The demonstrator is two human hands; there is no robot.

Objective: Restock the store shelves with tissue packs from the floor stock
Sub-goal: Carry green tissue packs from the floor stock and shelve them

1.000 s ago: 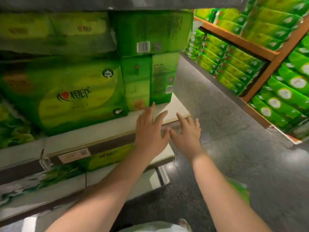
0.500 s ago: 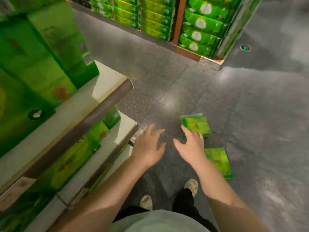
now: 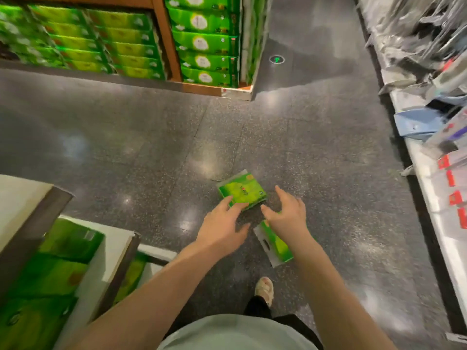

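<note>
Retail shop aisle. Wooden shelving (image 3: 165,39) stacked with rows of identical green tissue packs (image 3: 204,41). White stepped shelves (image 3: 116,246) at left hold more. Polished dark speckled floor (image 3: 126,137). Right display (image 3: 444,188) carries packaged goods, red price tags (image 3: 452,178).

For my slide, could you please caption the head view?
Both open hands, left hand and right hand, reach toward two green plastic-wrapped tissue packs on the dark speckled floor.

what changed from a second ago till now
The view swung from the shelf down to the floor. Both hands left the shelf edge and reached toward two packs lying there: left hand by the far pack, right hand over the near pack. Both hands stayed open, holding nothing.
</note>
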